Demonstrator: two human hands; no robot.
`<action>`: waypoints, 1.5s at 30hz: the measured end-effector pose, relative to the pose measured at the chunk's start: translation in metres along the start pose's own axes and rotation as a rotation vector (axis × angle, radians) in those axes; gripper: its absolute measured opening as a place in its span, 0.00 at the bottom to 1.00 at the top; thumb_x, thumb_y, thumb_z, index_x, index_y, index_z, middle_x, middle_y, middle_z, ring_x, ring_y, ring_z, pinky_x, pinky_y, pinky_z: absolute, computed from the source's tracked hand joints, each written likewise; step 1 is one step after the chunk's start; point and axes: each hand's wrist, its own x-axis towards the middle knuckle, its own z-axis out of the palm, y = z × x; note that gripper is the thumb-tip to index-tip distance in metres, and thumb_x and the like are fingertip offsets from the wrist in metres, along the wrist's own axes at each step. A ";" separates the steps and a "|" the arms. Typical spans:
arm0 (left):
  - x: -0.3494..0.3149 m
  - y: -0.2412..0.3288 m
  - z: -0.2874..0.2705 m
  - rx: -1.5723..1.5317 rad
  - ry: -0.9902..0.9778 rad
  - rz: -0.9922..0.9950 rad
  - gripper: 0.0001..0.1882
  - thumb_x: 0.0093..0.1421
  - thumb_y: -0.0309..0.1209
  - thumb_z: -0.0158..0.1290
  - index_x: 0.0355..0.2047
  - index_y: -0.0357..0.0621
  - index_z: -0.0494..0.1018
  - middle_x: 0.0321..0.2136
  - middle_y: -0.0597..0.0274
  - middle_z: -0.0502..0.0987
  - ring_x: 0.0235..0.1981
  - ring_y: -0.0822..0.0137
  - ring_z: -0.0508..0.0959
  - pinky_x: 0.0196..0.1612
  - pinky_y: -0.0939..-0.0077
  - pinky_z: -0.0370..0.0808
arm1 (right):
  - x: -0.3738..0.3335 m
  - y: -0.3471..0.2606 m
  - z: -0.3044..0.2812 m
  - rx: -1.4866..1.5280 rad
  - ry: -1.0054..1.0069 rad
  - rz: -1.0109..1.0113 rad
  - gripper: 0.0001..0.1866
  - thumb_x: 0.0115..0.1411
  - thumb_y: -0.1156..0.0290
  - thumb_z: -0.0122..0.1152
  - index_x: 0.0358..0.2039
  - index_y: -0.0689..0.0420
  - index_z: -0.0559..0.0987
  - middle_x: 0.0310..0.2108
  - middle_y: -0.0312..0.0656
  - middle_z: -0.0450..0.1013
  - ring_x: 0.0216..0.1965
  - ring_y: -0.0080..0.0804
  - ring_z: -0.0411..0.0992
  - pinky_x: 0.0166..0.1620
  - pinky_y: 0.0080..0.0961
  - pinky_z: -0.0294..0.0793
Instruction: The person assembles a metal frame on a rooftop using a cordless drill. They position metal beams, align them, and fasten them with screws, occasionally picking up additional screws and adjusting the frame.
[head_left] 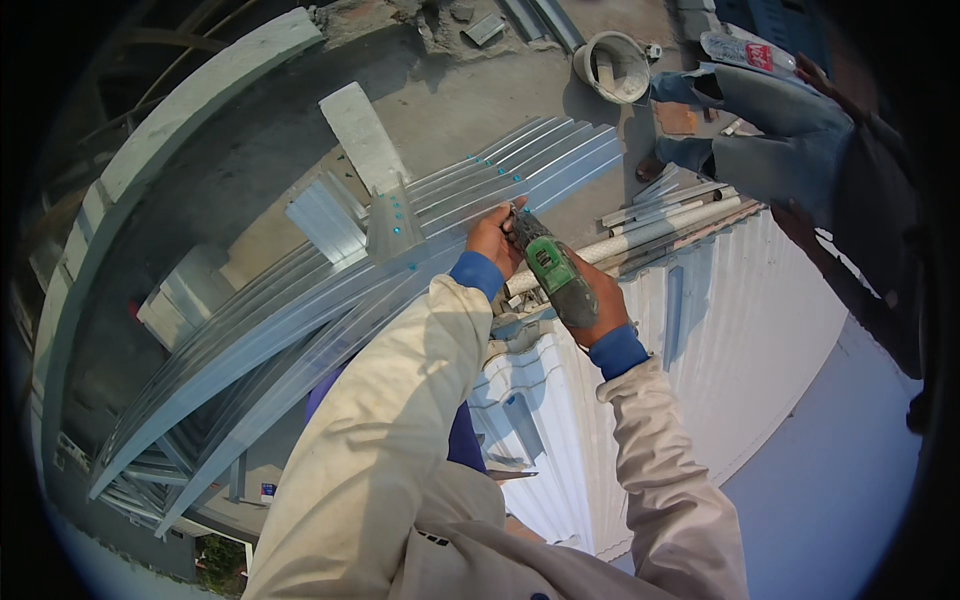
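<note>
From up here, the person's right hand (600, 300) is wrapped around the grip of a green and black drill (548, 268), fingers pressed together round the handle. The drill's nose points up and away, at the edge of a stack of long grey metal channels (300, 320) running slantwise across the roof frame. The left hand (493, 240) sits just beside the drill's front end, fingers curled and resting on the channels (whether they pinch anything I cannot tell). White corrugated roofing (740, 330) lies below to the right. Another person in blue trousers (780, 140) crouches nearby, next to a white bucket (612, 66).
</note>
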 end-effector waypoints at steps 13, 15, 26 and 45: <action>-0.006 0.002 -0.005 -0.038 -0.016 0.045 0.15 0.73 0.38 0.49 0.49 0.41 0.76 0.20 0.76 0.61 0.25 0.73 0.69 0.35 0.72 0.75 | 0.009 0.000 -0.016 -0.052 -0.109 -0.028 0.36 0.55 0.64 0.68 0.66 0.49 0.71 0.52 0.50 0.78 0.49 0.53 0.78 0.48 0.39 0.79; -0.007 0.004 -0.005 -0.039 -0.041 0.037 0.15 0.73 0.39 0.50 0.49 0.42 0.76 0.19 0.76 0.62 0.25 0.73 0.71 0.38 0.70 0.76 | 0.012 -0.003 -0.018 -0.049 -0.096 -0.057 0.36 0.55 0.64 0.69 0.65 0.50 0.72 0.51 0.51 0.78 0.48 0.53 0.78 0.48 0.40 0.79; -0.014 0.012 -0.011 -0.075 -0.071 -0.017 0.15 0.72 0.39 0.51 0.48 0.42 0.76 0.18 0.78 0.65 0.23 0.74 0.73 0.36 0.71 0.78 | 0.030 -0.020 -0.034 -0.033 -0.193 -0.001 0.35 0.54 0.65 0.68 0.65 0.49 0.72 0.48 0.53 0.79 0.46 0.55 0.78 0.46 0.41 0.79; -0.104 -0.006 0.079 0.478 0.308 -0.162 0.28 0.56 0.54 0.62 0.42 0.41 0.80 0.33 0.62 0.80 0.33 0.69 0.80 0.40 0.72 0.75 | 0.043 -0.040 -0.043 -0.115 -0.246 0.027 0.36 0.53 0.63 0.68 0.64 0.49 0.72 0.38 0.46 0.80 0.36 0.51 0.80 0.36 0.42 0.77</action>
